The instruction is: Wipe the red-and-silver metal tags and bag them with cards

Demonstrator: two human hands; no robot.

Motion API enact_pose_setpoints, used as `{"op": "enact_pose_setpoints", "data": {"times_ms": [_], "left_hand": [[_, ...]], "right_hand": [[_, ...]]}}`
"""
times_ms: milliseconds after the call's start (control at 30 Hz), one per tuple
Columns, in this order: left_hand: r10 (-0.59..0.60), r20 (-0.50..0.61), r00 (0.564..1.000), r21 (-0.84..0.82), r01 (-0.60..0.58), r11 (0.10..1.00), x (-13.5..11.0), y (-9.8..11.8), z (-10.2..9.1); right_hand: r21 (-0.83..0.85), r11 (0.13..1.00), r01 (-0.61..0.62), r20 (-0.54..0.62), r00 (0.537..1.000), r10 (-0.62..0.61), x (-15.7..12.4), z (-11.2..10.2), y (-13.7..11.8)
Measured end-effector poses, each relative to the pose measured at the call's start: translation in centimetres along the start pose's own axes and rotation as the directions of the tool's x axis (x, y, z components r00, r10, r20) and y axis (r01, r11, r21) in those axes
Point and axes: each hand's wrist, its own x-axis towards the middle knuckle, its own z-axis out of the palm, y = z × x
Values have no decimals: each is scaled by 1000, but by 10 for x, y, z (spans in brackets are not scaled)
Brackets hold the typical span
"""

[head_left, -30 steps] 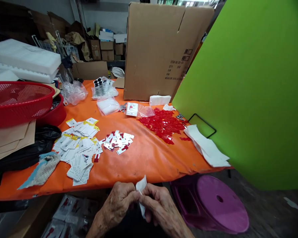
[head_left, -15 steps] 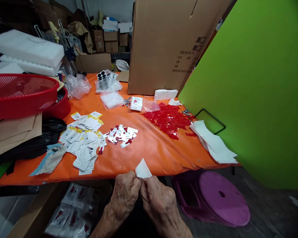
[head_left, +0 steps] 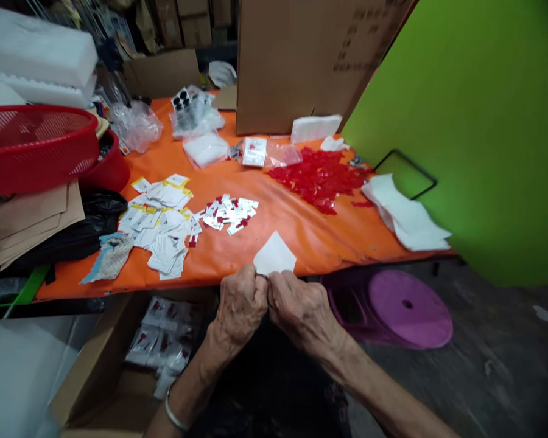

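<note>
Close together at the table's front edge, my left hand (head_left: pixel 243 302) and my right hand (head_left: pixel 299 305) pinch the near edge of a white piece of paper (head_left: pixel 275 255). Its pointed far end sticks out over the orange tabletop (head_left: pixel 219 255); the gripped edge is hidden by my fingers. Beyond my hands lies a heap of small white-and-red pieces (head_left: pixel 231 213). Left of that spreads a pile of printed paper slips (head_left: pixel 162 222), some with yellow edges. A heap of red plastic pieces (head_left: pixel 317 176) lies farther back to the right.
Below the table's left part stands an open carton (head_left: pixel 89 365) holding several packed bags (head_left: pixel 164 331). A purple stool (head_left: pixel 408 310) is at the right below. Red baskets (head_left: pixel 36 146) stand at the left, a large carton (head_left: pixel 301 67) at the back. White sheets (head_left: pixel 406 213) lie near the green panel (head_left: pixel 484 152).
My view has tilted downward, so the table appears higher and more of my forearms shows. More of the white paper now stands out beyond my fingers.
</note>
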Motion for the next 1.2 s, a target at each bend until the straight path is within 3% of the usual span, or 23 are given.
{"op": "enact_pose_setpoints", "data": {"times_ms": [167, 300, 367, 433, 500, 567, 667, 767, 833, 900, 1000, 1100, 1200], "left_hand": [[-74, 80, 994, -29, 76, 997, -13, -2, -5], [-190, -17, 982, -221, 182, 958, -4, 1, -1], [-243, -9, 970, -385, 221, 896, 4, 2, 6], [-256, 69, 964, -530, 253, 809, 9, 1, 14], [-228, 118, 967, -581, 253, 773, 8, -1, 22], [-167, 129, 977, -526, 210, 824, 3, 0, 28], [-51, 107, 993, -312, 82, 946, -5, 5, 32], [74, 25, 997, -121, -71, 990, -1, 12, 35], [138, -21, 990, -6, -138, 990, 7, 17, 39], [177, -11, 984, 88, -175, 981, 16, 22, 41], [216, 137, 967, 37, -223, 974, 25, 28, 41], [209, 193, 959, -161, -179, 971, 30, 31, 37], [212, 176, 961, -232, -169, 958, 34, 28, 34]], "right_hand": [[-123, 990, -67, 9, 998, 68, 0, -4, 2], [-59, 998, -12, 84, 996, 17, 3, -7, 0], [-62, 998, -33, 58, 998, 37, 3, -4, -4], [-78, 993, -87, 10, 996, 88, -1, 1, -7], [-66, 988, -140, -74, 988, 135, -6, 5, -8], [-22, 987, -162, -181, 971, 155, -14, 9, -8], [74, 966, -248, -291, 921, 259, -26, 12, -7], [224, 872, -436, -275, 830, 486, -33, 8, -5], [293, 821, -489, -258, 787, 561, -35, 1, -1], [291, 861, -417, -283, 822, 494, -35, -10, 4], [204, 963, -174, -263, 938, 225, -32, -24, 17], [58, 996, -62, -40, 997, 64, -26, -33, 32], [-124, 992, 16, 253, 967, 16, -18, -43, 43]]}}
